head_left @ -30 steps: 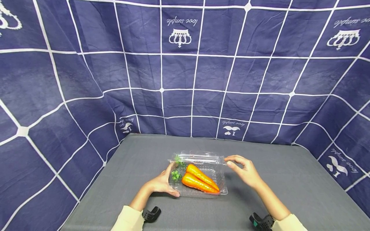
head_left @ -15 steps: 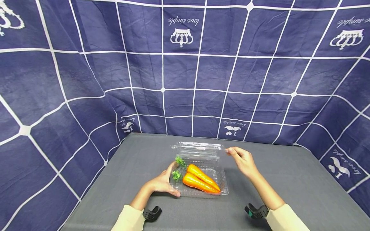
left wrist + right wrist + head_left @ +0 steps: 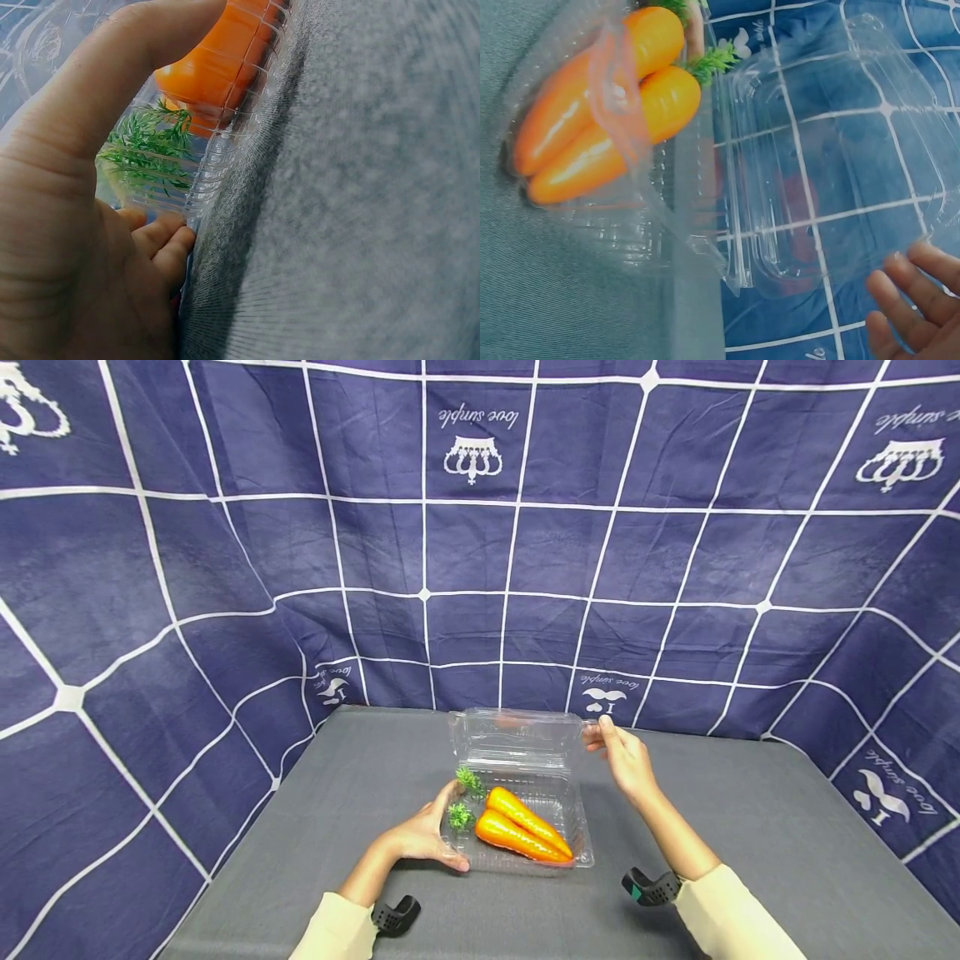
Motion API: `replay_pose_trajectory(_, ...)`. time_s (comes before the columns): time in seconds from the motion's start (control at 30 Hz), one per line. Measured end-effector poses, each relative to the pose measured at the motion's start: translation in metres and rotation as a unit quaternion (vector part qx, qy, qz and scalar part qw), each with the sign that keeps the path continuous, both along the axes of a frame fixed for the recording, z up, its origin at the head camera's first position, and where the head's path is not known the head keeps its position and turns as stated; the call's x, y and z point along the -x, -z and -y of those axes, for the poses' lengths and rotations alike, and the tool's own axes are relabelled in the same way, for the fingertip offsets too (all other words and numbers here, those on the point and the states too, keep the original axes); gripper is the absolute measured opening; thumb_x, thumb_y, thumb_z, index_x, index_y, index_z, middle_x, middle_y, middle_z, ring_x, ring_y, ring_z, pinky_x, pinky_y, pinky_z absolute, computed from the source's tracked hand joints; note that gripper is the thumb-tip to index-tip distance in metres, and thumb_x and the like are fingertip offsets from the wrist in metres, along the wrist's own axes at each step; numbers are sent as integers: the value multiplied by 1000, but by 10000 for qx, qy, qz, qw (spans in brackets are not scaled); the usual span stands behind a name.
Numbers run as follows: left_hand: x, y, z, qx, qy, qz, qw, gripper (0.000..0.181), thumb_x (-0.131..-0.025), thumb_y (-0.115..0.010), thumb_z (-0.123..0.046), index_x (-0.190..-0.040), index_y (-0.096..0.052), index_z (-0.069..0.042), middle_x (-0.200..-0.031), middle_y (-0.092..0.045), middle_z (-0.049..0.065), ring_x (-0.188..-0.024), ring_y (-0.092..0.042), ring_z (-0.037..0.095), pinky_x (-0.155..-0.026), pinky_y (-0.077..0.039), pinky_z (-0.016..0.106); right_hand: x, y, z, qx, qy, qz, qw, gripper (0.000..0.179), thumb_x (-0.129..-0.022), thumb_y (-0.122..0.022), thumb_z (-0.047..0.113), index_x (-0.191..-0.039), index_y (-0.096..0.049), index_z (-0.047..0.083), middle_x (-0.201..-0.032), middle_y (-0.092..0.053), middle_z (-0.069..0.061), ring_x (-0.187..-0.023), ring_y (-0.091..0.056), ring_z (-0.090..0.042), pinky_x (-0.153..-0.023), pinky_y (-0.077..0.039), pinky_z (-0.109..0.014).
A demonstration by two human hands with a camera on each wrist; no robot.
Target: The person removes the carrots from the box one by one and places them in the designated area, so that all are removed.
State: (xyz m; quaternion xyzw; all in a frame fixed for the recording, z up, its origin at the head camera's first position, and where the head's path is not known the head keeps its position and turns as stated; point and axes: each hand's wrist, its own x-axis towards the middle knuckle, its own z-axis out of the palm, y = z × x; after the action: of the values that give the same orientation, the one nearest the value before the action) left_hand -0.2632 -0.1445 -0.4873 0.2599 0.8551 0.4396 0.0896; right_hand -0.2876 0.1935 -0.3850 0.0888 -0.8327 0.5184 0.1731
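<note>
A clear plastic clamshell container (image 3: pixel 586 852) sits on the grey table, its hinged lid (image 3: pixel 517 737) standing up at the back. Inside lie two shiny orange carrots (image 3: pixel 521 837) with green leafy tops (image 3: pixel 460 816) at the left end. My left hand (image 3: pixel 423 837) grips the container's left end, thumb along the front side and fingers round the back. In the left wrist view the thumb (image 3: pixel 82 82) overlaps the ribbed side wall. My right hand (image 3: pixel 624 762) holds the lid's right edge; in the right wrist view its fingertips (image 3: pixel 922 251) are right at the lid's corner and the thumb is hidden.
The grey tabletop (image 3: pixel 712 827) extends on both sides of the container. Behind it and at the sides hangs a dark blue cloth (image 3: pixel 480 552) with white grid lines. Black bands (image 3: pixel 396 916) sit at both wrists.
My right hand has moved up and away with the lid, which has swung from low over the container to upright at the back. My left hand has stayed on the container's left end.
</note>
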Motion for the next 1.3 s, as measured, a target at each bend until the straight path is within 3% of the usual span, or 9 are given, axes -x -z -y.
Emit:
replay_pose_trajectory(0.1,0,1,0,1,7,44,10000,126,-58,-95,-30,-151,-16,0,-151,-33,21,-138,-30,39,-110,-23,57,4,-3,1,65,-98,193,9997,59,-108,-30,37,-111,-67,-9,-103,-70,-23,-86,-67,-23,-79,-52,-41)
replay_pose_trajectory(0.43,0,0,1,-36,-15,84,10000,127,-58,-96,-30,-151,-15,0,-151,-32,21,-138,-30,40,-110,-23,58,17,-8,2,283,-522,467,9971,64,-108,-24,40,-121,-61,-10,-114,-65,-27,-100,-65,-37,-80,-52,-37)
replay_pose_trajectory(0.6,0,-1,0,-73,2,71,9999,127,-58,-96,-30,-151,-15,0,-151,-33,22,-138,-30,39,-110,-23,58,24,2,1,229,-404,540,9975,53,-107,-37,36,-120,-62,-10,-113,-66,-25,-99,-67,-31,-83,-52,-41)
replay_pose_trajectory(0.8,-1,-1,0,-43,-1,85,10000,128,-58,-95,-30,-151,-14,2,-151,-32,22,-138,-29,39,-110,-23,58,31,20,0,24,-428,385,9983,33,-96,-63,15,-118,-63,-9,-105,-68,-23,-90,-65,-21,-74,-49,-21)
replay_pose_trajectory(0.87,-1,-1,0,-13,-26,96,9999,128,-58,-95,-30,-152,-13,2,-152,-32,23,-139,-28,39,-110,-23,58,33,25,0,6,-450,381,9983,33,-94,-66,11,-119,-62,-9,-107,-67,-23,-90,-65,-18,-74,-48,-18)
replay_pose_trajectory(1.07,-1,0,1,51,-76,72,9999,128,-58,-95,-31,-152,-14,2,-152,-32,22,-138,-29,40,-110,-24,58,38,38,2,-116,-378,416,9984,31,-93,-65,5,-120,-61,-10,-108,-67,-24,-94,-67,-29,-74,-49,-20)
replay_pose_trajectory(1.3,0,2,1,-60,-11,5,10000,126,-58,-96,-31,-150,-16,2,-150,-33,22,-137,-31,39,-110,-24,57,40,46,4,-188,-25,500,9986,29,-90,-67,4,-117,-65,-7,-100,-70,-21,-78,-66,-13,-65,-47,-18)
